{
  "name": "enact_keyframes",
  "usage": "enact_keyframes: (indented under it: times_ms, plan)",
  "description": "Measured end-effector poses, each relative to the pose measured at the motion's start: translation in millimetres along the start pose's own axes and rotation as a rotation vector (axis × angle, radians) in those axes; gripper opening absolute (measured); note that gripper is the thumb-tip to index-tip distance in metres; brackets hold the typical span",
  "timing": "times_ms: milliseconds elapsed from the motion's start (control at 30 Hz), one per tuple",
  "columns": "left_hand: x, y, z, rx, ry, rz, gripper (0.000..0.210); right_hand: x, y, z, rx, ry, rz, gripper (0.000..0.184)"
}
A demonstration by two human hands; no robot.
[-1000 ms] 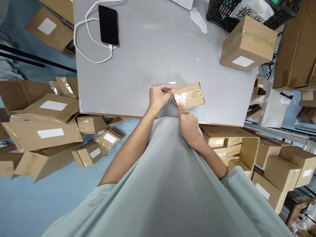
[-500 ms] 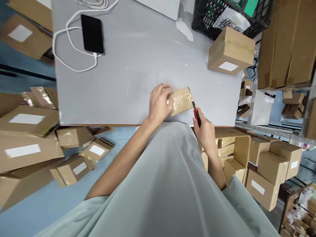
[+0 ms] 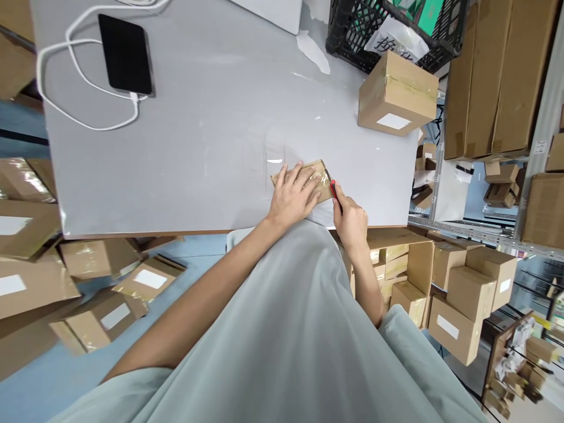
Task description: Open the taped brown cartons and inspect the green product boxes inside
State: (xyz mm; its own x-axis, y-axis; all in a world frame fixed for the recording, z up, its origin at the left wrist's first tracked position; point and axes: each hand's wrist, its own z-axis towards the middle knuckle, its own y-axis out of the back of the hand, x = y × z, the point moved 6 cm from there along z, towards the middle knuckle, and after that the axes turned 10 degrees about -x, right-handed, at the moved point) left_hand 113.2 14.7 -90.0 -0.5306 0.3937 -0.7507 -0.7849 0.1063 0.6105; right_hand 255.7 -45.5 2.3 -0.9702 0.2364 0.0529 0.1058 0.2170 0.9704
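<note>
A small taped cardboard box (image 3: 325, 187) lies on the grey table (image 3: 198, 164) close to its front edge. My left hand (image 3: 291, 194) rests flat on top of it with the fingers spread, covering much of its upper face. In my right hand (image 3: 351, 220) is a red and black utility knife (image 3: 333, 189), gripped by its handle. Its blade meets the right edge of the box. How deep the blade sits cannot be made out.
A larger carton (image 3: 399, 94) stands at the table's right, before a black plastic crate (image 3: 352, 35). A phone (image 3: 126, 56) with a white cable (image 3: 88, 124) lies at the left. Cartons (image 3: 409, 299) are stacked below right, and more boxes (image 3: 99, 317) lie on the floor at left.
My left hand has gone from gripping the box's left side to lying flat across its top. The knife blade has shifted up along the box's right edge. The whole view has shifted.
</note>
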Motion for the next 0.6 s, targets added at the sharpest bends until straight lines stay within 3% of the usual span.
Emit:
enact_keyframes:
  times_ms: [367,600]
  plan:
    - [-3,2.6,1,-0.014,0.07,-0.068,0.041,26,-4,0,0.137,-0.027,-0.274,0.072]
    - [-4,-1.4,1,0.013,0.036,-0.048,0.04,32,18,-5,0.182,-0.055,-0.289,0.076]
